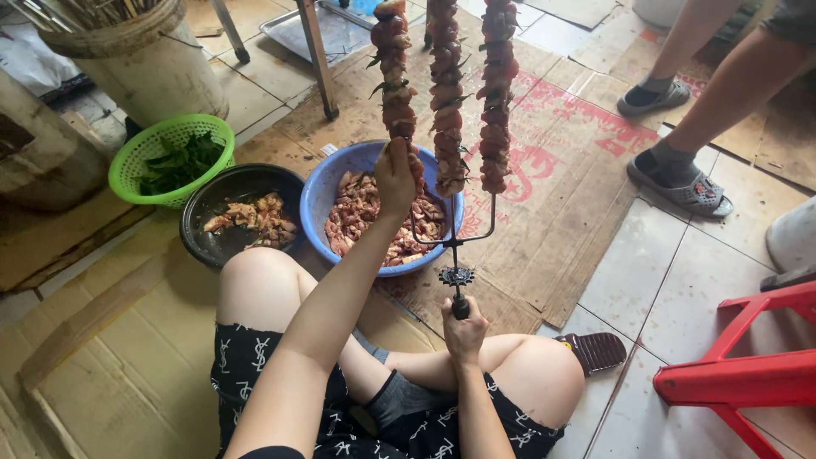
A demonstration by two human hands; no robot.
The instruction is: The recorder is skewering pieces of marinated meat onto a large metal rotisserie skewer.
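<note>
Above the blue basin (327, 191) of raw meat, I hold a three-pronged skewer (448, 127) upright. My right hand (464, 327) is closed round its handle, nearer me than the basin; my left hand (396, 174) pinches meat on the left prong. Left of the basin sit a black bowl (212, 200) and a green basket (136, 153).

**Tiled floor under flattened cardboard**

Pale floor tiles (680, 280) show at the right, with dark grout lines. Flattened cardboard (561, 170), printed red in places, covers the middle and left. A red plastic stool (748, 374) stands at the right edge. Metal table legs (316, 59) rise near the top, beside a metal tray (336, 30). Daylight is soft and even.
</note>
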